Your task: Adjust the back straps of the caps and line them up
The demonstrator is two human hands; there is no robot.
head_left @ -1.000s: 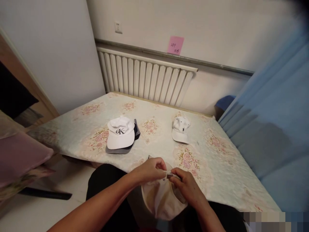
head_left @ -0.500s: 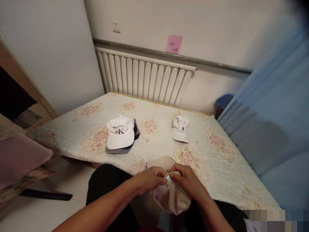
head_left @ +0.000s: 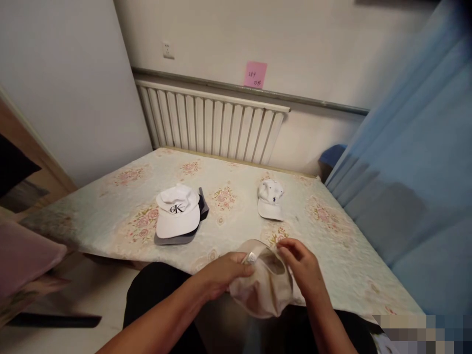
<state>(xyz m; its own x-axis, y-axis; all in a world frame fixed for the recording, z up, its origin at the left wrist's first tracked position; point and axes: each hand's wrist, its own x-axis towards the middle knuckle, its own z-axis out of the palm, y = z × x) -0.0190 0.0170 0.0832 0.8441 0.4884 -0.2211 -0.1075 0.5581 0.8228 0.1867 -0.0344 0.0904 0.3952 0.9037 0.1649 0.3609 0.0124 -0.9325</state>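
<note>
A beige cap hangs upside down between my hands at the near edge of the mattress. My left hand pinches its back strap by the small metal buckle. My right hand grips the strap and rim on the other side, fingers curled. Farther back lies a white cap with a dark logo, stacked on a grey cap. A smaller white cap lies to the right of them.
The floral mattress fills the middle. Behind it a white radiator runs along the wall under a pink note. A blue curtain hangs at the right. A pink cushion lies at the left.
The cap has been lifted and turned so that its opening faces up. My hands have drawn a little apart along the strap. The view has tilted slightly.
</note>
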